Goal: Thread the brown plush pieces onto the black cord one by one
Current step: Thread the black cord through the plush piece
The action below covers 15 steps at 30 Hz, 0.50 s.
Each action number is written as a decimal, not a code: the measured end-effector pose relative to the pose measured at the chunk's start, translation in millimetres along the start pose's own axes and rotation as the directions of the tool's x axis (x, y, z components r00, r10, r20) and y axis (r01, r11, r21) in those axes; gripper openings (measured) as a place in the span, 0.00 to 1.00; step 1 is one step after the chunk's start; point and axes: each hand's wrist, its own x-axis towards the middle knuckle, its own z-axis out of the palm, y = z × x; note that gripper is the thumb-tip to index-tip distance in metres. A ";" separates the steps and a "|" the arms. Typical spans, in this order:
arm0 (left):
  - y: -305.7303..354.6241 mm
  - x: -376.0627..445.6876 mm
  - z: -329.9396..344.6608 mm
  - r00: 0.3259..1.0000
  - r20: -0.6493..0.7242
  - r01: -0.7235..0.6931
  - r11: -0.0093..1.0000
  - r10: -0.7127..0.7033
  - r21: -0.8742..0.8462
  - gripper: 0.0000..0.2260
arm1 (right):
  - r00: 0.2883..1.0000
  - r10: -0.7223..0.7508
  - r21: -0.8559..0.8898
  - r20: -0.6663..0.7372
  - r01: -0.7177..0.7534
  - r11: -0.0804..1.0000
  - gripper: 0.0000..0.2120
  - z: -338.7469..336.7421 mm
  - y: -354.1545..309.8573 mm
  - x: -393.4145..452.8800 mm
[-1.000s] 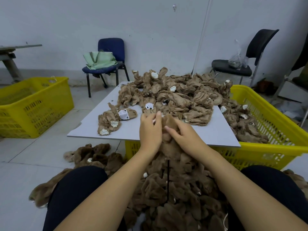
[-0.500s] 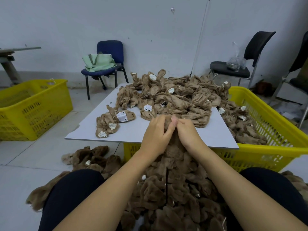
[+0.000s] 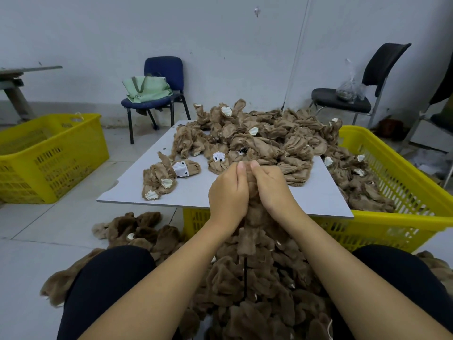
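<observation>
Nearest the camera, between the person's dark-clad knees, a heap of threaded plush pieces (image 3: 264, 290) fills the lap and spills to the floor on the left. A short bare stretch of the black cord (image 3: 245, 278) shows upright in the middle of that heap, running up into a brown plush piece (image 3: 250, 241) that hangs just below the hands.

Above it, the left hand (image 3: 228, 195) and the right hand (image 3: 272, 190) meet knuckle to knuckle over the near edge of the desk (image 3: 137, 192). Both sets of fingers are curled and pinch the top of the plush piece between them (the cord's upper end is hidden inside the grip).

On the desk, a small cluster of loose plush pieces (image 3: 166, 177) lies to the left, and a large pile of plush pieces (image 3: 264, 141) covers the far half. The desk rests on a yellow basket (image 3: 404, 192) holding more pieces at right. Another yellow crate (image 3: 49, 155) stands on the floor far left. Against the far wall are a blue chair (image 3: 161, 94) carrying a green bag (image 3: 147, 89) and a black chair (image 3: 367, 89).
</observation>
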 end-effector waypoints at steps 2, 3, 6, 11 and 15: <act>-0.6 -0.4 2.7 0.998 -0.011 0.064 0.995 -0.065 -0.077 0.18 | 1.000 -0.022 -0.057 0.020 0.023 0.998 0.27 0.1 0.0 5.2; -3.1 -2.9 5.1 0.995 0.004 0.097 0.991 -0.097 -0.091 0.20 | 1.000 -0.009 -0.087 0.027 0.012 0.996 0.28 0.6 2.4 5.9; -14.8 -12.5 14.1 0.986 0.061 0.157 0.986 -0.154 -0.049 0.23 | 0.997 0.067 -0.101 0.028 -0.064 0.993 0.30 4.9 16.0 -0.5; -22.8 -12.2 16.3 0.988 0.079 0.132 0.991 -0.133 0.015 0.24 | 0.990 0.137 -0.111 0.036 -0.133 0.985 0.26 9.0 22.2 -7.8; -17.6 -9.7 12.0 0.986 0.112 0.123 0.992 -0.127 0.035 0.25 | 0.997 0.072 -0.130 0.038 -0.066 0.989 0.27 10.8 18.1 -15.4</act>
